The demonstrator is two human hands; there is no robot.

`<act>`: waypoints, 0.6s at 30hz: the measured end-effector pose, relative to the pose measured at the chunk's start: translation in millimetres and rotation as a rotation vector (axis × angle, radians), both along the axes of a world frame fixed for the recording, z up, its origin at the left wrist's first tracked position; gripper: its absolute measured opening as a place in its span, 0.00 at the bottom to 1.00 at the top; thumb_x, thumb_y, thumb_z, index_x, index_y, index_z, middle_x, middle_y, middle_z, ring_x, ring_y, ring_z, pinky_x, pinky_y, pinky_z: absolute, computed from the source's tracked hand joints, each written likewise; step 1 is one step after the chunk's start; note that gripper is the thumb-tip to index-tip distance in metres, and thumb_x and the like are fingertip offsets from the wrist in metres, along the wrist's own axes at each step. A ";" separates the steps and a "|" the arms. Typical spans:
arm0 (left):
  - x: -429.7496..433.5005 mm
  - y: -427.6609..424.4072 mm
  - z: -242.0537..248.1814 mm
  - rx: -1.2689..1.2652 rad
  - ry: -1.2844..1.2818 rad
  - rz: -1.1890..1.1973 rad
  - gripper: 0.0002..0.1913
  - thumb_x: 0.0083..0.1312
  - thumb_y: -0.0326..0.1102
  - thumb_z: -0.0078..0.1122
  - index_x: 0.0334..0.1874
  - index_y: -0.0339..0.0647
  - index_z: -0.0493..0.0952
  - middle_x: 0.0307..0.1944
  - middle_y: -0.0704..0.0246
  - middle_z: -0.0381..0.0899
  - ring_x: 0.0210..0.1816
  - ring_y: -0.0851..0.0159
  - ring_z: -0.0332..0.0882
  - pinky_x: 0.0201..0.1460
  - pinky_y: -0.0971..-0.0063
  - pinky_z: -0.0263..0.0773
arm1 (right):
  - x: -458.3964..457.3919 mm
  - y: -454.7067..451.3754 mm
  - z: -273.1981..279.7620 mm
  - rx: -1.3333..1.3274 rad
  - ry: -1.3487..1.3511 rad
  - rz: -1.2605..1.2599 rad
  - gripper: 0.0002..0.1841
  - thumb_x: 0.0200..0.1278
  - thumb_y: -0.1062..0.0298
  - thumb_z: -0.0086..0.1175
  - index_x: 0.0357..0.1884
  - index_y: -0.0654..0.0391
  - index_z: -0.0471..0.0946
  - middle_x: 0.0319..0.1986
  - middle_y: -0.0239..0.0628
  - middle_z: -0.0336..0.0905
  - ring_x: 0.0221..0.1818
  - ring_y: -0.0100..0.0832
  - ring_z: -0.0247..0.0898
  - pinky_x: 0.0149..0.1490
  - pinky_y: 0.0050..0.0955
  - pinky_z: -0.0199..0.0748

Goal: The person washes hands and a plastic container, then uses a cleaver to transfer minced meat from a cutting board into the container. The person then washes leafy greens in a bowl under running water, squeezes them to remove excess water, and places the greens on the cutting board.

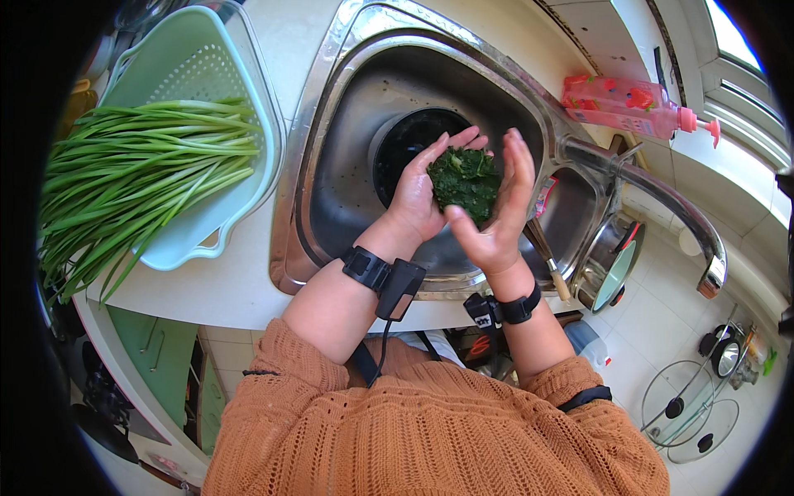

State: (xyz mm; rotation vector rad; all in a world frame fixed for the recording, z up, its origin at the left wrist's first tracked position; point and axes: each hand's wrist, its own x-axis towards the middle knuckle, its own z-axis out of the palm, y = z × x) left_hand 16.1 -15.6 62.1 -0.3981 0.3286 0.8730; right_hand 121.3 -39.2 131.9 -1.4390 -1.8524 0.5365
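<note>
A clump of dark green leafy vegetable rests between my two hands above a steel sink basin. My left hand cups it from the left and beneath, with fingers spread behind it. On the clump's right side, my right hand is raised with its palm towards the leaves and its thumb by their lower edge. How firmly either hand presses is hard to tell. Below the hands, a round black bowl or pot stands in the basin, partly hidden. Both wrists wear black straps with small devices.
Long green stalks lie across a light-blue plastic colander on the left counter. The faucet extends on the right, near a pink pump bottle. A wooden-handled utensil and a steel pot are at the sink's right end.
</note>
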 end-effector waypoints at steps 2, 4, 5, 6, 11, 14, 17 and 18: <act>2.6 -2.4 -1.4 0.037 0.016 0.029 0.32 0.82 0.54 0.47 0.79 0.39 0.69 0.74 0.61 0.74 0.74 0.56 0.72 0.79 0.60 0.65 | -11.7 -10.6 -1.9 -0.243 0.350 -0.221 0.46 0.68 0.55 0.60 0.83 0.65 0.55 0.79 0.50 0.58 0.83 0.45 0.51 0.84 0.45 0.46; 5.0 -4.2 -2.6 0.028 0.039 0.053 0.32 0.82 0.54 0.48 0.79 0.38 0.69 0.75 0.60 0.73 0.75 0.56 0.71 0.79 0.61 0.64 | -23.0 -14.7 -8.5 -0.355 0.596 -0.338 0.38 0.74 0.62 0.54 0.82 0.65 0.58 0.77 0.50 0.62 0.81 0.43 0.56 0.83 0.41 0.50; 6.7 -4.0 -3.1 0.025 0.082 0.150 0.30 0.83 0.51 0.47 0.79 0.35 0.69 0.74 0.61 0.73 0.74 0.58 0.71 0.79 0.63 0.65 | -27.4 -15.2 -12.2 -0.282 0.465 -0.367 0.30 0.79 0.67 0.49 0.79 0.65 0.64 0.73 0.48 0.68 0.76 0.38 0.64 0.79 0.37 0.58; 7.2 -3.7 -3.7 0.099 0.235 0.140 0.29 0.84 0.49 0.46 0.78 0.35 0.70 0.73 0.61 0.74 0.73 0.59 0.72 0.78 0.63 0.65 | -29.1 -14.8 -14.3 -0.277 0.450 -0.410 0.29 0.80 0.68 0.49 0.78 0.65 0.65 0.71 0.48 0.70 0.74 0.37 0.65 0.78 0.36 0.60; 3.3 -3.8 -3.7 0.235 0.290 0.117 0.27 0.86 0.47 0.43 0.77 0.35 0.71 0.67 0.62 0.80 0.67 0.62 0.78 0.76 0.64 0.68 | -30.8 -6.6 -25.2 -0.154 0.405 -0.433 0.23 0.78 0.66 0.56 0.69 0.67 0.75 0.59 0.47 0.80 0.62 0.38 0.76 0.70 0.36 0.70; 0.9 -6.3 -1.9 0.105 0.121 0.101 0.33 0.85 0.57 0.43 0.79 0.38 0.68 0.73 0.59 0.75 0.72 0.59 0.73 0.79 0.61 0.65 | -30.3 -6.5 -27.2 -0.092 0.100 -0.346 0.20 0.73 0.66 0.61 0.61 0.65 0.79 0.53 0.47 0.80 0.57 0.42 0.78 0.66 0.38 0.72; -0.2 -9.5 -0.9 0.069 0.120 0.053 0.38 0.83 0.63 0.43 0.82 0.38 0.64 0.81 0.58 0.64 0.80 0.55 0.63 0.83 0.59 0.60 | -33.7 -6.0 -32.5 -0.053 -0.119 -0.348 0.20 0.59 0.64 0.76 0.49 0.61 0.82 0.44 0.45 0.81 0.48 0.45 0.78 0.60 0.40 0.75; 0.3 -10.1 -0.9 0.008 0.149 0.070 0.34 0.82 0.57 0.52 0.77 0.36 0.70 0.76 0.56 0.71 0.75 0.59 0.69 0.81 0.64 0.61 | -35.4 -5.7 -34.9 -0.062 -0.160 -0.341 0.22 0.54 0.64 0.79 0.47 0.61 0.82 0.43 0.44 0.81 0.46 0.46 0.79 0.58 0.40 0.76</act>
